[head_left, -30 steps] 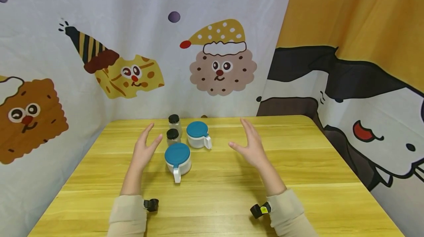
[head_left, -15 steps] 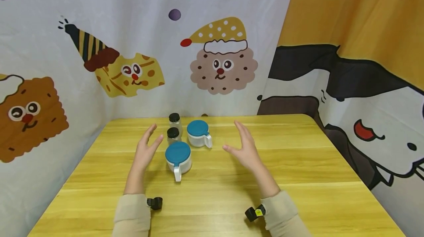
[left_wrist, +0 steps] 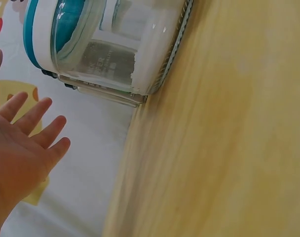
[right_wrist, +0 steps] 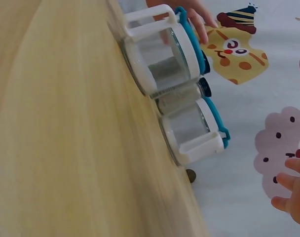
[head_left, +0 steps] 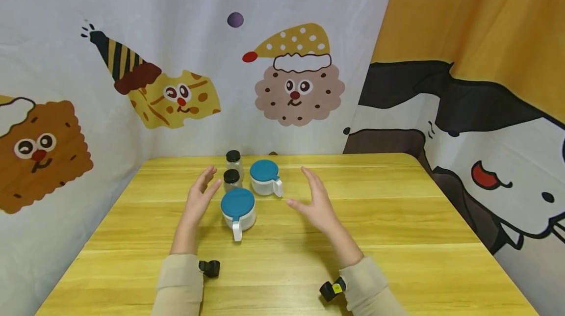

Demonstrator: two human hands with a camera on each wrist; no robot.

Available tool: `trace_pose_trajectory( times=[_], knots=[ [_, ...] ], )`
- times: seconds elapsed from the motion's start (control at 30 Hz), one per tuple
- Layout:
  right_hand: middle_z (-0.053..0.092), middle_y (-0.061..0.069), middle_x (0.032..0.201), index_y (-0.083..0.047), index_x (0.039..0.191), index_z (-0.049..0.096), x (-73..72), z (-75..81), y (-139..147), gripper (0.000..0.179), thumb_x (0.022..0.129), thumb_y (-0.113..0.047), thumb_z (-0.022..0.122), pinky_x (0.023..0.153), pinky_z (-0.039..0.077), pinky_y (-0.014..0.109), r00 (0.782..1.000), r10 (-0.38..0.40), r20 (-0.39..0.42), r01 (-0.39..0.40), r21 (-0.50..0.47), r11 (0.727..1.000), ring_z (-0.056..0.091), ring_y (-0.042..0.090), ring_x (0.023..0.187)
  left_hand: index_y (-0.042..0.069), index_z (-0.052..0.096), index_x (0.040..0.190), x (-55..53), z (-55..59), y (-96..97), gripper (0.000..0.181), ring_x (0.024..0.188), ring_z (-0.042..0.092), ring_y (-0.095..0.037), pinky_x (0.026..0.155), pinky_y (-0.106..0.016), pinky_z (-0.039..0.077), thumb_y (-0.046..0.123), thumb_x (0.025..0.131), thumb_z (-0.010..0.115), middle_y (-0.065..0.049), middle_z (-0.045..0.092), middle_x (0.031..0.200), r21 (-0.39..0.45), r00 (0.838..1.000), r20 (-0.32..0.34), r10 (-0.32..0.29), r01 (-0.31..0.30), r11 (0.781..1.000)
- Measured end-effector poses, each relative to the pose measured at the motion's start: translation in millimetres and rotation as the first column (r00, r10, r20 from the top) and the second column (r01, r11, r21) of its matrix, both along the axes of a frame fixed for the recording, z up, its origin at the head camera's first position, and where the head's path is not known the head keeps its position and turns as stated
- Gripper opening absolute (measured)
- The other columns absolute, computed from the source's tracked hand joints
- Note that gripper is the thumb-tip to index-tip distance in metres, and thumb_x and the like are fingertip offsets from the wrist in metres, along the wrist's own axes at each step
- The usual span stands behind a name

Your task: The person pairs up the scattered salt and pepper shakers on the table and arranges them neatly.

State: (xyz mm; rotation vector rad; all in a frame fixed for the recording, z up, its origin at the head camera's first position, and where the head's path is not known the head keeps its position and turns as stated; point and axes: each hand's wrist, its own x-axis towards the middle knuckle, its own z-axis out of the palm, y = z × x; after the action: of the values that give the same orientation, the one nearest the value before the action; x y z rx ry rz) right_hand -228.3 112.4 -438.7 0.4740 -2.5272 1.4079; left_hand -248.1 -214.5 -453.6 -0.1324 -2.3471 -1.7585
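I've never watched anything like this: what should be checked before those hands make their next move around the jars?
1. Left hand free: ok, open and holding nothing.
2. Right hand free: ok, also open and holding nothing.
3. Near blue-lidded jar upright and covered: ok.
4. Far blue-lidded jar upright and covered: ok.
5. Front black-capped jar fully visible in the head view: not ok, the blue-lidded jar before it hides its lower part.
6. Every cover fastened tight: cannot tell.

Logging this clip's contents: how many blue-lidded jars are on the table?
2: the near jar, right of the left hand; the far jar, behind it and further right.
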Motion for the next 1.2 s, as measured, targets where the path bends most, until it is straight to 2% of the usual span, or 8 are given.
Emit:
trace_pose_trajectory(
  times=[0.23, 0.57, 0.8, 0.93, 1.2],
  knots=[
    [0.022, 0.004, 0.155, -0.028, 0.152, 0.024, 2.7, -6.9, -9, 0.093, 0.078, -0.052, 0.074, 0.104, 0.024, 0.061, 0.998, 0.05, 0.027, -0.049, -0.028, 0.998, 0.023, 0.031, 0.139, 0.002, 0.028, 0.149, 16.5, 29.3, 10.9, 0.06, 0.138, 0.027, -0.035, 0.113, -0.045, 0.017, 0.024, 0.1, 0.054, -0.018, 0.033, 0.15, 0.035, 0.997, 0.072, -0.04, 0.038, 0.999],
    [0.029, 0.0, 0.153, -0.025, 0.152, 0.026, 5.5, -14.9, -26, 0.088, 0.081, -0.042, 0.076, 0.106, 0.025, 0.056, 0.986, 0.146, 0.082, -0.136, -0.112, 0.984, 0.029, 0.026, 0.137, -0.002, 0.03, 0.147, 9.3, 26.5, 12.6, 0.058, 0.136, 0.03, -0.037, 0.111, -0.047, 0.022, 0.019, 0.099, 0.054, -0.021, 0.035, 0.147, 0.035, 0.993, 0.075, -0.092, 0.089, 0.995],
    [0.03, -0.001, 0.152, -0.023, 0.151, 0.028, 6.0, -18.5, -34, 0.088, 0.08, -0.042, 0.076, 0.106, 0.025, 0.057, 0.981, 0.165, 0.105, -0.152, -0.123, 0.981, 0.03, 0.025, 0.136, -0.002, 0.03, 0.147, 4.9, 28.1, 12.8, 0.058, 0.136, 0.029, -0.039, 0.11, -0.049, 0.022, 0.021, 0.099, 0.055, -0.022, 0.033, 0.149, 0.009, 0.991, 0.096, -0.098, 0.098, 0.995],
    [0.032, 0.0, 0.151, -0.019, 0.151, 0.028, 5.9, -19.4, -38, 0.087, 0.081, -0.039, 0.076, 0.106, 0.025, 0.056, 0.976, 0.189, 0.105, -0.175, -0.127, 0.976, 0.031, 0.026, 0.136, -0.003, 0.031, 0.146, 2.9, 28.9, 12.3, 0.059, 0.135, 0.03, -0.04, 0.11, -0.05, 0.023, 0.021, 0.099, 0.056, -0.023, 0.034, 0.148, -0.013, 0.992, 0.086, -0.095, 0.096, 0.995],
    [0.032, 0.01, 0.151, -0.007, 0.15, 0.027, 4.4, -25.0, -49, 0.085, 0.082, -0.019, 0.078, 0.106, 0.025, 0.057, 0.967, 0.227, 0.119, -0.208, -0.149, 0.967, 0.032, 0.034, 0.135, -0.003, 0.03, 0.146, 0.8, 29.6, 12.6, 0.061, 0.134, 0.031, -0.042, 0.109, -0.05, 0.025, 0.02, 0.098, 0.058, -0.025, 0.035, 0.146, -0.013, 0.99, 0.095, -0.108, 0.11, 0.994]
  ],
)
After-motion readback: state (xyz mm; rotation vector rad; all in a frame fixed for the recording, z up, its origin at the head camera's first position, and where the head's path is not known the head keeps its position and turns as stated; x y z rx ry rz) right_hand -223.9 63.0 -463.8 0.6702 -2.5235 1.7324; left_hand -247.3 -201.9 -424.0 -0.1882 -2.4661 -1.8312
